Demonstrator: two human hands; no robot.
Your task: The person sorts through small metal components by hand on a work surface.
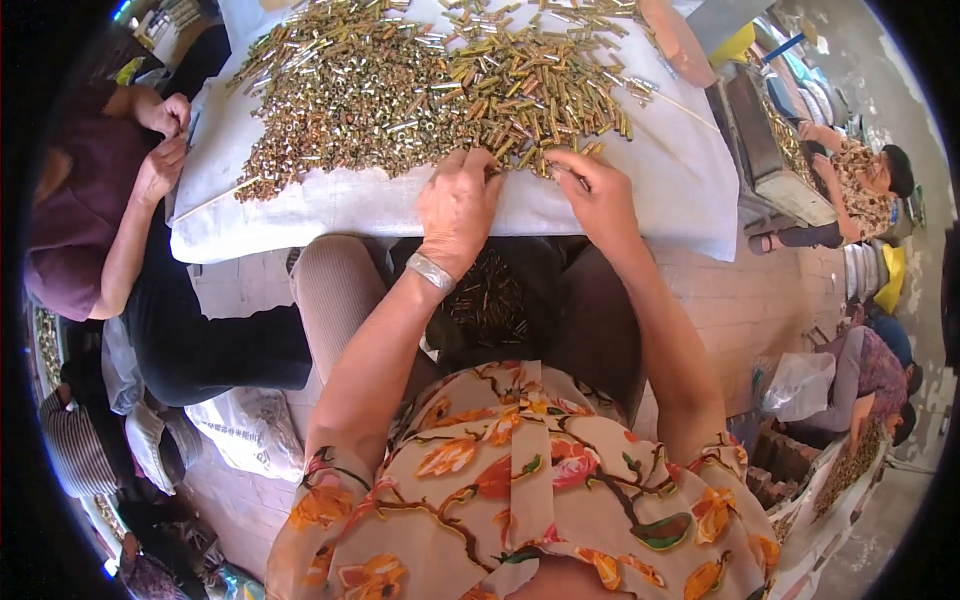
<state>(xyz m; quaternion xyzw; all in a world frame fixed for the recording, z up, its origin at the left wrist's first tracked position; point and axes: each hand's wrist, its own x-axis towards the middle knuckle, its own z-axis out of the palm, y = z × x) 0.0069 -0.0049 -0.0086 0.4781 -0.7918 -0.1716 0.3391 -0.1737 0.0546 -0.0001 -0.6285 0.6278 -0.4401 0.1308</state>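
Note:
On the white cloth-covered table [330,215] lies a wide heap of small brass-coloured metal parts. Short hollow nut-like pieces [345,125] fill its left side, and longer slim bolt-like pieces [530,95] its right. My left hand [458,205], a silvery bracelet at its wrist, is at the heap's near edge with curled fingers; its fingertips are mostly hidden. Close by on the right, my right hand [600,195] pinches its thumb and forefinger together at the heap's edge, around something too small to name. A dark container [490,290] with similar metal parts sits between my knees.
Thin sticks lie on the cloth, one left [210,203], one right [685,107]. At the table's left, a co-worker's hands [165,150] are close together. A crate [770,150] of parts and other people are on the right. White bags [250,430] rest on the floor.

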